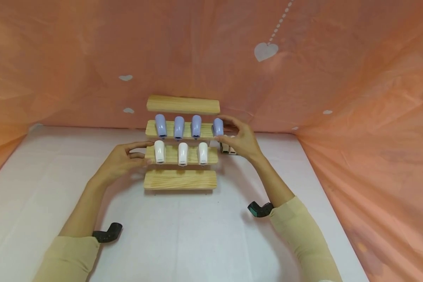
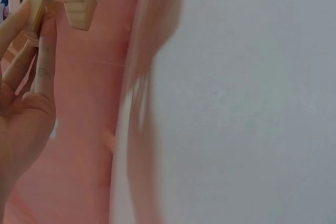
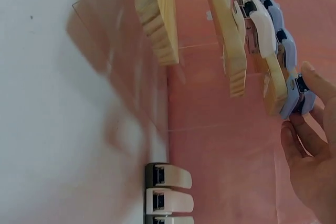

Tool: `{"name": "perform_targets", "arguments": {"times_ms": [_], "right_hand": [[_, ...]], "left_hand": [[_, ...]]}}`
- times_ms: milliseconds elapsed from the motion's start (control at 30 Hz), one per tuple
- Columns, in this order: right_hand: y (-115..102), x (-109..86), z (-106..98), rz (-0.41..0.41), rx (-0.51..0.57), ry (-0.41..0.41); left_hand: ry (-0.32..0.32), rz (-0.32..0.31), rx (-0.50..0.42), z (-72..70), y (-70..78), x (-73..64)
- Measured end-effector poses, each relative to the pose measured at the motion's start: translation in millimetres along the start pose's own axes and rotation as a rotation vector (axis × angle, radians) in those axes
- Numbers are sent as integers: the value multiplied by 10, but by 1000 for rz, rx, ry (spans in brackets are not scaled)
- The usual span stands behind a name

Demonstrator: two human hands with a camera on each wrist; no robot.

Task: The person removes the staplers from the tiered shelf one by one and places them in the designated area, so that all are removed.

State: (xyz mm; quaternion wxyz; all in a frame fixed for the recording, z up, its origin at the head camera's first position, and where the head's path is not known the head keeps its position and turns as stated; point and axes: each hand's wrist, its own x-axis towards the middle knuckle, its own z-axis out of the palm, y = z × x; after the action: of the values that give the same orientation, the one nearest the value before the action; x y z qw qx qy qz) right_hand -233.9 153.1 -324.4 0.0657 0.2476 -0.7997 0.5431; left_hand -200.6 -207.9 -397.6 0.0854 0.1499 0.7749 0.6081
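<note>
A tiered rack of wooden planks [image 1: 180, 180] stands at the back of the white table. Several lilac mini staplers [image 1: 178, 127] are lined up on its second plank from the top, and three white mini staplers [image 1: 183, 154] on the plank below. My right hand [image 1: 244, 141] pinches the rightmost lilac stapler [image 3: 291, 98] between thumb and fingers, at that plank's right end. With my left hand [image 1: 120, 162] I grip the left end of the plank bearing the white staplers; thumb and fingers sit on either side of its edge [image 2: 37, 6].
More staplers in pale colours [image 3: 170, 201] stand in a row on the table, right of the rack. A clear panel [image 3: 121, 51] supports the planks. Behind hangs a pink-orange cloth [image 1: 197, 58] with white hearts. The topmost plank [image 1: 183, 104] and lowest plank carry nothing.
</note>
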Motion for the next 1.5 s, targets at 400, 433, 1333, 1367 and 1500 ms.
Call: {"name": "perform_targets", "arguments": {"times_ms": [400,433,1333,1367,1500], "right_hand": [[440,-150,-134,92,28,109],[465,-170,-129,100,34,112],[926,-543,90,340,-95,44],[929,-550,96,352,-100,41],[962,-569,115,377,-109,32]], "left_hand": [[13,-10,18,-15,-8,-18],[15,-12,24,-16,-8,-21],[16,-58,31,-24,13,-32],[18,-55,37,-24,11,-32],[11,-47,33,-17,13,-36]]}}
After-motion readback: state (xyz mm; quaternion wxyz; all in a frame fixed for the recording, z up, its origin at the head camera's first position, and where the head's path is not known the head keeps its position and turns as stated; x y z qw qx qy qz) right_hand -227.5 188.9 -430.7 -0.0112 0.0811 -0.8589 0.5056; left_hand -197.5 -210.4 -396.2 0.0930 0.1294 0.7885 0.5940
